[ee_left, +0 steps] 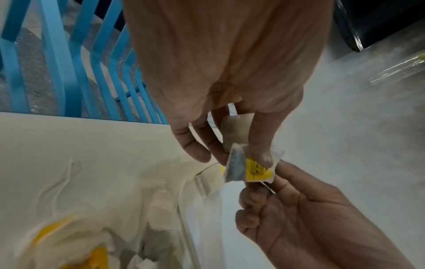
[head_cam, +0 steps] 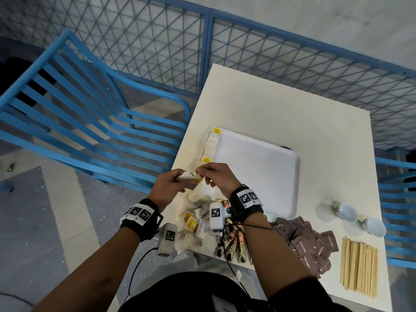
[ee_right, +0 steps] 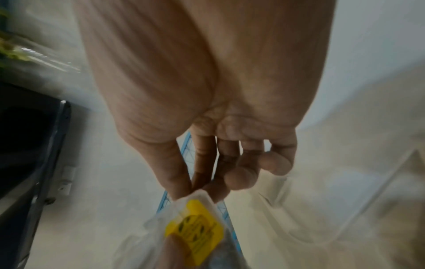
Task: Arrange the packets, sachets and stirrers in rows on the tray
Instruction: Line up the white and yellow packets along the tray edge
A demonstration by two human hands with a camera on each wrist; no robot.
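- Teabag (ee_left: 249, 168), white with yellow tag, held between both hands in the air, near-left of the tray (head_cam: 265, 176).
- Left hand (head_cam: 167, 190) has thumb and fingers clamped on the bag; thumb tip presses the yellow tag.
- Right hand (head_cam: 219, 177) pinches the bag's other end with thumb and forefinger, remaining fingers curled.
- Row of teabags (head_cam: 211, 145) lies ahead of the grip, running away from the person along the tray's left edge.
- Judgement: next bag goes at the row's near end, just ahead of the pinch; right hand is nearer the tray.
- Loose teabag pile (head_cam: 193, 224) sits behind the grip, toward the person.
- Stirrers (head_cam: 359, 266) and brown sachets (head_cam: 313, 242) lie well right of the grip, not on the tray.
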